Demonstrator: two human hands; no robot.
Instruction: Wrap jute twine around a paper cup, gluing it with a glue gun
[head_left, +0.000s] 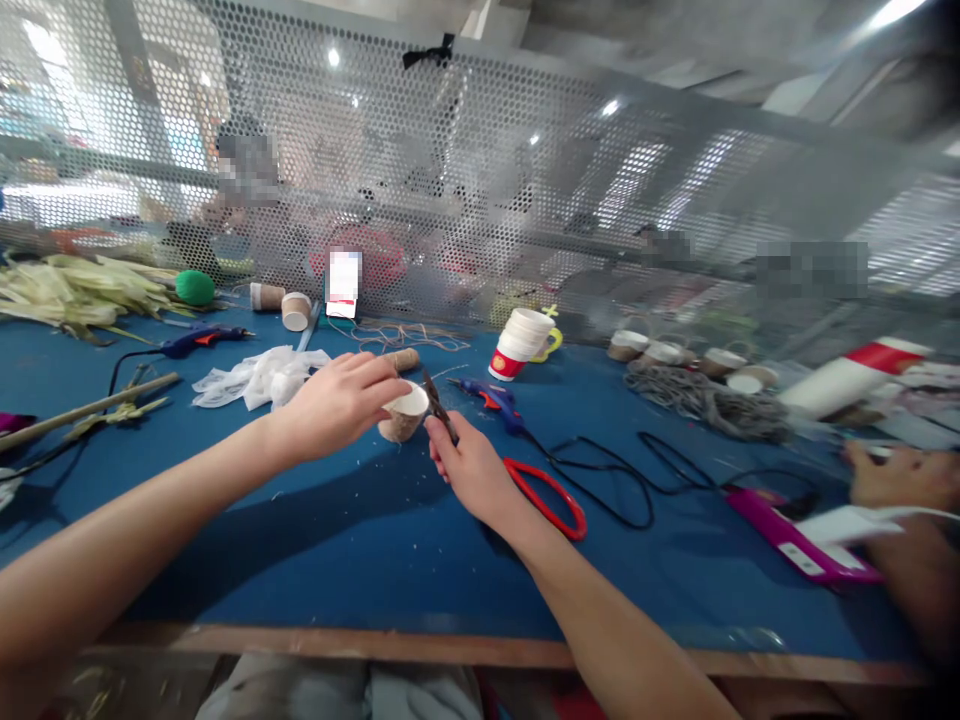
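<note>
My left hand (341, 402) is closed on a small paper cup (403, 418), its fingers at the rim. The cup is white inside and wrapped in brown, cord-like material, and its open mouth faces up. In my right hand (472, 465) is a pair of dark scissors (440, 402), with the blades right beside the cup's rim. A red loop (566, 515) shows below my right wrist; whether it belongs to the scissors I cannot tell. White gauzy material (259, 378) lies behind my left forearm, and a brown roll (405, 360) sits just beyond my fingers.
Blue glue guns (491, 395) (199, 340) lie right and left, with black cables. Stacked paper cups (517, 345) stand behind. Corn husks (82, 290), a green ball (195, 288) and a phone (344, 282) line the back. At right are a purple power strip (795, 540) and another person's hand (907, 478).
</note>
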